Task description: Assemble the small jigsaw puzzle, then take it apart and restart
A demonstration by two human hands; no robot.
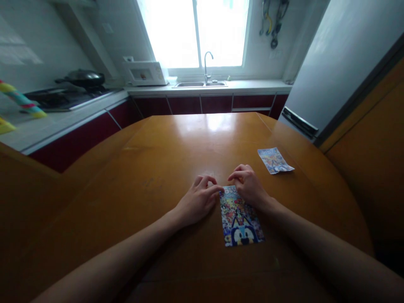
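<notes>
Shows glossy wood across the surface (pixel 170 151), smooth paper in the leaflet (pixel 242 214), creased paper in the sheet (pixel 273 160) by the right edge.

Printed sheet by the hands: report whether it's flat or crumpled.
Flat: the printed sheet shows straight edges against the table; the right hand covers its upper right part.

We have left arm (pixel 129 250) and right arm (pixel 318 235) angled inward, left hand (pixel 199 198) and right hand (pixel 249 185) close, fingers (pixel 208 181) bent.

near sheet (pixel 241 221): top-right corner behind right hand (pixel 251 187) | refrigerator (pixel 344 63): top cropped | far sheet (pixel 274 160): lettering blurred
</notes>
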